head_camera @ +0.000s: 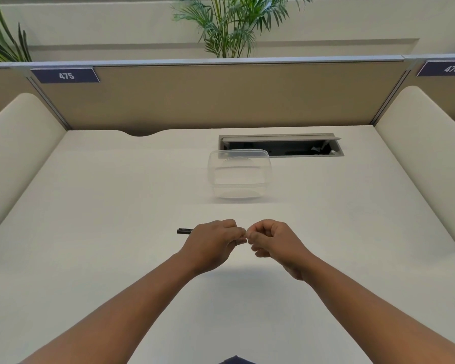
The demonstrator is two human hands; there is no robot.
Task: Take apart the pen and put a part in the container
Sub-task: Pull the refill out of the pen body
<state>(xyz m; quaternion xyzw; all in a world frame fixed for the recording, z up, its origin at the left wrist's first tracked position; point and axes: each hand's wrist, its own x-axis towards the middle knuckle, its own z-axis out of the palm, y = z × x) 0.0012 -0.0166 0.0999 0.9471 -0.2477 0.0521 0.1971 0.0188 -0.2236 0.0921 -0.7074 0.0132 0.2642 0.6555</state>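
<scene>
A dark pen [184,230] lies level above the white desk, with only its left end sticking out past my left hand [212,241]. That hand is closed around the pen's barrel. My right hand [271,241] is closed too, its fingertips pinched at the pen's right end, touching the left hand's fingertips. The rest of the pen is hidden inside both hands. A clear plastic container [239,174], open at the top, stands on the desk beyond my hands, slightly right of centre.
The white desk [116,206] is walled by a tan partition [221,101] at the back and cream side panels. An open grey cable tray [281,145] is set into the desk right behind the container.
</scene>
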